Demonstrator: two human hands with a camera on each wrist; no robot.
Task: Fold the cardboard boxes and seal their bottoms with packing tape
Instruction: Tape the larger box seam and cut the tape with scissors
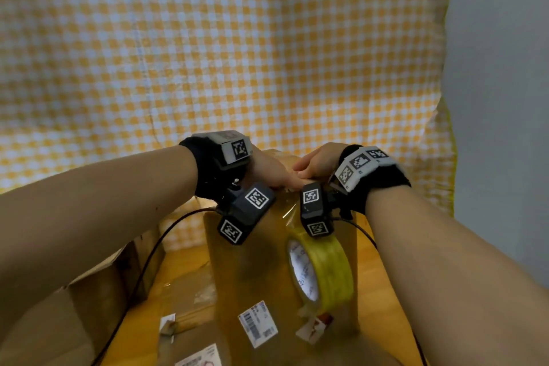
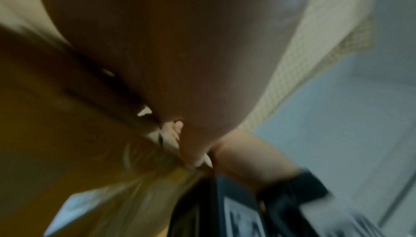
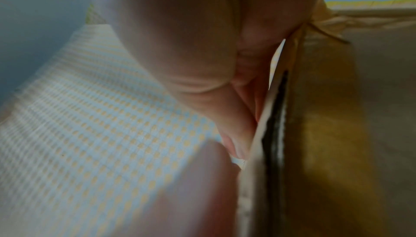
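A brown cardboard box [image 1: 243, 264] stands upright in the middle of the head view, with a shipping label [image 1: 258, 323] low on its near face. A roll of yellowish clear packing tape [image 1: 325, 267] lies against that face, and a strip of tape [image 1: 289, 208] runs up from it to the box's top edge. My left hand [image 1: 267, 171] lies flat on that edge, pressing down. My right hand [image 1: 316, 162] meets it there, fingers [image 3: 238, 134] curled over the cardboard's far side. The left wrist view is blurred, showing mostly palm [image 2: 180, 45].
A folded box [image 1: 89, 291] leans at the left. Flat cardboard [image 1: 184, 291] with labels covers the wooden table [image 1: 368, 252] beside the standing box. A yellow checked cloth [image 1: 208, 53] hangs behind, and a grey wall [image 1: 505, 68] is at the right. Black cables [image 1: 154, 246] trail from both wrists.
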